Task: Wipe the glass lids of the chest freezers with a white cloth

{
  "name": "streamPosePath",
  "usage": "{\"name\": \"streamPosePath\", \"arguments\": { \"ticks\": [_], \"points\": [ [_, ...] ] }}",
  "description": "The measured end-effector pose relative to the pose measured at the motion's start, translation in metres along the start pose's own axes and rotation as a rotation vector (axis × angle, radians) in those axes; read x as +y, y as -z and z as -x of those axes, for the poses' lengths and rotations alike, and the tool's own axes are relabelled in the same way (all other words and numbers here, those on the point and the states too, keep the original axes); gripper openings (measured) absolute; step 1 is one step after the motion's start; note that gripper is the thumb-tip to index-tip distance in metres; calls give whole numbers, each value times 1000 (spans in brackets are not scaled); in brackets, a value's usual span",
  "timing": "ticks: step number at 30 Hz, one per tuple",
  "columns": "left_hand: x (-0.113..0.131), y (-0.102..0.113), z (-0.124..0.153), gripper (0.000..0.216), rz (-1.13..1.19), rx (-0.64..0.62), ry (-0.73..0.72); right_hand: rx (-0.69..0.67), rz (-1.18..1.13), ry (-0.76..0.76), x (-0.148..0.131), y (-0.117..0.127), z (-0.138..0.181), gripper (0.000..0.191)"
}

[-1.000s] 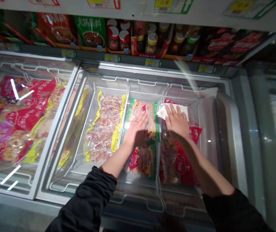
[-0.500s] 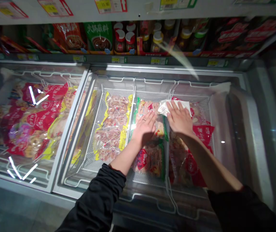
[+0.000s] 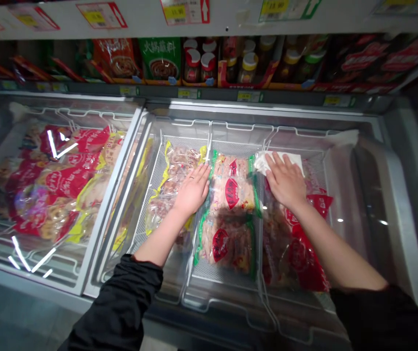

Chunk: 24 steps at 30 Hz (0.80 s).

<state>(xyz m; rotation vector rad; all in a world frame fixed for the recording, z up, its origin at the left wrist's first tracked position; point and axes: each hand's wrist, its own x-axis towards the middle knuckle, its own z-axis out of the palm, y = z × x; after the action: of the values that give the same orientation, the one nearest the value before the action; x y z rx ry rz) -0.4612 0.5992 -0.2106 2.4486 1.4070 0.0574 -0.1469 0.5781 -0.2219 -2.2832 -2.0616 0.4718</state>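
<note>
My right hand (image 3: 286,179) lies flat with fingers spread on a white cloth (image 3: 292,158), pressing it from above. The cloth sticks out around the fingertips, over the right part of a chest freezer. My left hand (image 3: 193,189), a ring on one finger, lies flat with nothing in it, above yellow-edged bags (image 3: 174,168) of frozen food. Both hands seem to rest on a clear glass lid, though its surface hardly shows. Between them lie green-edged packs (image 3: 233,192) with red labels in a wire basket. Under my right forearm are red bags (image 3: 298,248).
A metal frame bar (image 3: 112,195) divides the freezer (image 3: 408,219). Left of it, red and yellow bags (image 3: 61,180) lie under reflecting glass. Behind, a shelf holds jars (image 3: 248,68) and sauce pouches (image 3: 160,58), beneath a ledge with price tags (image 3: 185,12).
My left hand has slid left, off the green-edged packs to above the yellow-edged bags. My right hand and the cloth stay in about the same place, while the view has shifted slightly.
</note>
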Motion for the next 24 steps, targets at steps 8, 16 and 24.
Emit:
{"name": "streamPosePath", "arguments": {
  "ticks": [8,16,24],
  "points": [
    [-6,-3,8,59,-28,12,-19,-60,28,195,-82,-14,-30,61],
    [-12,-10,6,60,-5,2,-15,-37,19,104,-60,-8,-54,63],
    [-11,-20,8,57,4,146,-72,-35,99,181,-114,-28,-21,62]
  ]
}}
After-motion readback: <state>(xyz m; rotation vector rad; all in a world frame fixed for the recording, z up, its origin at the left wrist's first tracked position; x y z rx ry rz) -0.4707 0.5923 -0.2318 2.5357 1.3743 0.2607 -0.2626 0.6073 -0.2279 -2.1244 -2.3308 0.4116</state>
